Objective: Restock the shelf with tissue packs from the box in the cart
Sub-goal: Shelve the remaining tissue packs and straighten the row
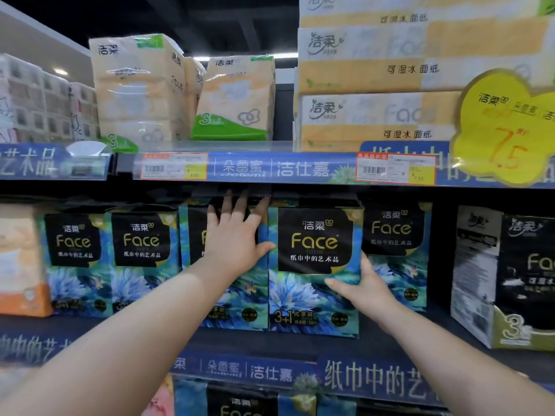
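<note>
A blue floral tissue pack (pixel 313 265) with a black "Face" label stands upright on the middle shelf (pixel 270 340), slightly in front of its neighbours. My right hand (pixel 360 285) grips its lower right edge. My left hand (pixel 237 235) lies flat with fingers spread on the neighbouring blue pack (pixel 231 298) to its left, thumb touching the held pack's left edge. More matching blue packs (pixel 75 259) fill the row to the left, and one (pixel 396 250) stands behind to the right. The box and cart are out of view.
Black tissue packs (pixel 504 274) stand at the right of the middle shelf, an orange pack (pixel 21 265) at the left. The upper shelf (pixel 240 169) holds cream packs (pixel 141 88) and stacked yellow packs (pixel 378 76). A yellow price sign (pixel 504 130) hangs at the right.
</note>
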Available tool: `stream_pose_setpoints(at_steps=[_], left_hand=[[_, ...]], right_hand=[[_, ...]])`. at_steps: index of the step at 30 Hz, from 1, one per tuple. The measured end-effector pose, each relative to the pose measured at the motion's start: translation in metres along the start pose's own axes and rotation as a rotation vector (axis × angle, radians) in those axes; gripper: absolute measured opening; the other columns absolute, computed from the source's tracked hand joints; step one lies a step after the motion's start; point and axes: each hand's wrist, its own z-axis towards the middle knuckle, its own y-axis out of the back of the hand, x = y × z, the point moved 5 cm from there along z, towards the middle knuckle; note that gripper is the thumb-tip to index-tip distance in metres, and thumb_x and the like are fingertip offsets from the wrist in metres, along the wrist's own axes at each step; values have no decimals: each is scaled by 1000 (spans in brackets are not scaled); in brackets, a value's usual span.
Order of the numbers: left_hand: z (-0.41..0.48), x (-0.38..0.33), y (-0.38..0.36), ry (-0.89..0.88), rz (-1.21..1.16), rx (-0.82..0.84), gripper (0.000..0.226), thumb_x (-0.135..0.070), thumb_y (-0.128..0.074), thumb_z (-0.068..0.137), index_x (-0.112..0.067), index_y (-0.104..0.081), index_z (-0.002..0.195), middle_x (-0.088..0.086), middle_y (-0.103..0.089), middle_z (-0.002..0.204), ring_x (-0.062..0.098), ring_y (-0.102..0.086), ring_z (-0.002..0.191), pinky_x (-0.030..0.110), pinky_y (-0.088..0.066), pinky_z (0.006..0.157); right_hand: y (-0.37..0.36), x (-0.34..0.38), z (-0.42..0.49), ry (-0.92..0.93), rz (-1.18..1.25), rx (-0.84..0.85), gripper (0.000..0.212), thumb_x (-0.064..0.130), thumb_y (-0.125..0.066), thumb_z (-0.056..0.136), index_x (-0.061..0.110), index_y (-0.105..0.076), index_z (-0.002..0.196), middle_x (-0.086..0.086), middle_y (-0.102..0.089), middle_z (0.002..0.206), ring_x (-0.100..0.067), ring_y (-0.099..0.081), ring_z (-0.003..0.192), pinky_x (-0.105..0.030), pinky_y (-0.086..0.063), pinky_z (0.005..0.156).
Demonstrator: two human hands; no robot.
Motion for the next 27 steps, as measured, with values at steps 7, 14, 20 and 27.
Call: stream_pose_setpoints(at_steps=[7,14,20,27], left_hand=[[-27,-7,0,48,-29,-60,90,-63,-43,87,-24,7,151,13,11,159,37,6,146,55,-7,116],[-83,12,-13,86,-46,62,80,-57,-43,90,-28,1,151,6,12,160,31,8,148,55,-5,116],[-157,51,-26,188,88,316,69,-54,-40,93,-24,-14,150,3,-5,161,27,-3,148,53,-7,118],[-274,143,-23,430,206,558,73,-56,-47,88,-22,-23,147,6,-22,156,30,-17,144,51,-20,114]], right_hand=[[21,22,-25,112,-124,-146,93,29,-68,85,21,-5,152,-2,-9,161,-22,-14,147,-38,-20,117],[-14,68,-71,563,-446,-65,68,30,-55,93,29,-18,150,5,0,161,-18,4,149,-40,-6,120],[-105,75,-100,652,-431,307,57,35,-49,95,27,-26,147,6,-23,157,-16,-12,148,-39,-13,121],[-220,78,-147,673,-532,629,61,43,-45,95,26,-21,149,3,-18,159,-23,-12,148,-45,-14,119]])
